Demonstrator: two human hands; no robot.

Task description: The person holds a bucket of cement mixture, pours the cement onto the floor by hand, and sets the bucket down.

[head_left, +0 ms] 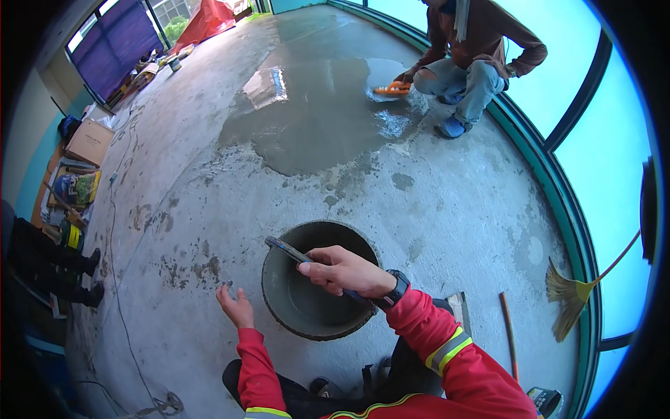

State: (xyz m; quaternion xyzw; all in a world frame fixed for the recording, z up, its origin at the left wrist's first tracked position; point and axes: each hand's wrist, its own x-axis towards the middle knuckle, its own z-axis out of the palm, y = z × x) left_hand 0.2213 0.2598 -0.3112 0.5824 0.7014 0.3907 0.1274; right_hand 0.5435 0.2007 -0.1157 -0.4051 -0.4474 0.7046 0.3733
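Note:
My right hand (343, 271), with a dark watch at the wrist, is closed around a long, thin dark tool (286, 249) above a round bucket (271, 297). The tool slants from upper left to lower right; part of it is hidden behind my hand and wrist. Grey residue coats the bucket's inner wall. Just left of the bucket, my left hand (236, 307) is held with its fingers apart and nothing in them.
Wet grey cement (307, 133) covers the floor ahead. A co-worker (467, 63) crouches at its right edge with an orange float (392, 89). A broom (572, 293) leans at right near a stick (509, 335). Boxes (89, 142), a cable (115, 265) and another person's legs (59, 265) are left.

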